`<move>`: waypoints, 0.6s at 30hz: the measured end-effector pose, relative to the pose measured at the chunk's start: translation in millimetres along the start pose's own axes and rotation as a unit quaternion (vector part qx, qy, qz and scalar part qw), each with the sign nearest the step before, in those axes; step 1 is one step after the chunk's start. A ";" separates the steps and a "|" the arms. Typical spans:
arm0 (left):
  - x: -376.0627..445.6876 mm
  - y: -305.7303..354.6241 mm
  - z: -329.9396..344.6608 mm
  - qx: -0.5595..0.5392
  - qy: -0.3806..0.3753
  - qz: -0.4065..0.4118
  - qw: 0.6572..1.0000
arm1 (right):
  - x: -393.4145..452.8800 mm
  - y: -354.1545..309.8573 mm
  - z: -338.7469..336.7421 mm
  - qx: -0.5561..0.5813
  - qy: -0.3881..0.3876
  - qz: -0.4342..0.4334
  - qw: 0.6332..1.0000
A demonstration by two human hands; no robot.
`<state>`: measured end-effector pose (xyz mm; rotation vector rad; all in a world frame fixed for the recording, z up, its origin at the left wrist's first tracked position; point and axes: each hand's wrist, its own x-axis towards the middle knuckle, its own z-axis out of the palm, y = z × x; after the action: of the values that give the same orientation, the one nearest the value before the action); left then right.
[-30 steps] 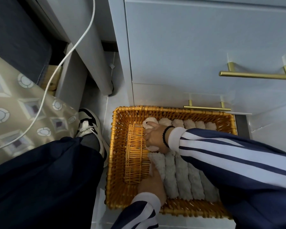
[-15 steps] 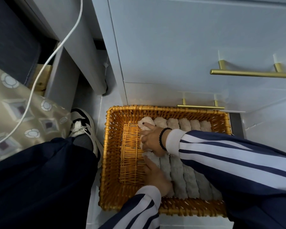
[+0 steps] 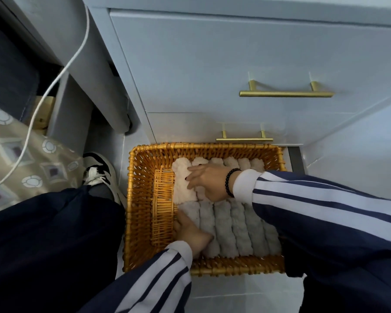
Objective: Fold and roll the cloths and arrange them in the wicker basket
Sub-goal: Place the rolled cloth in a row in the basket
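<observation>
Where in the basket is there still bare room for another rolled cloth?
A bare strip of wicker floor runs between the wicker basket left wall and the rolls. The pale rolls at the back and grey rolls in front are packed tight; the left hand and right hand rest there.

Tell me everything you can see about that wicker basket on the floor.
The wicker basket is rectangular, woven from glossy golden-orange cane with a thick braided rim. It sits flat on the pale floor, right against the grey drawer unit. Inside lie two rows of rolled cloths: whitish rolls at the far side, grey rolls nearer the person. A strip of bare woven bottom shows along its left side. The right hand rests on the whitish rolls; the left hand lies against the leftmost grey roll.
</observation>
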<state>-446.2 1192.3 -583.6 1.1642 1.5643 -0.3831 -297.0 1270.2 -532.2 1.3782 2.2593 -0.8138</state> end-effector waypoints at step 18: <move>-115.7 59.1 -79.3 -0.001 0.048 0.152 0.987 | -148.0 -55.0 -72.0 0.027 0.028 0.182 0.983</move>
<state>-451.0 1224.8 -434.9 1.4120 1.4379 -0.1249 -280.2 1196.8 -375.9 1.7883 1.9476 -0.7232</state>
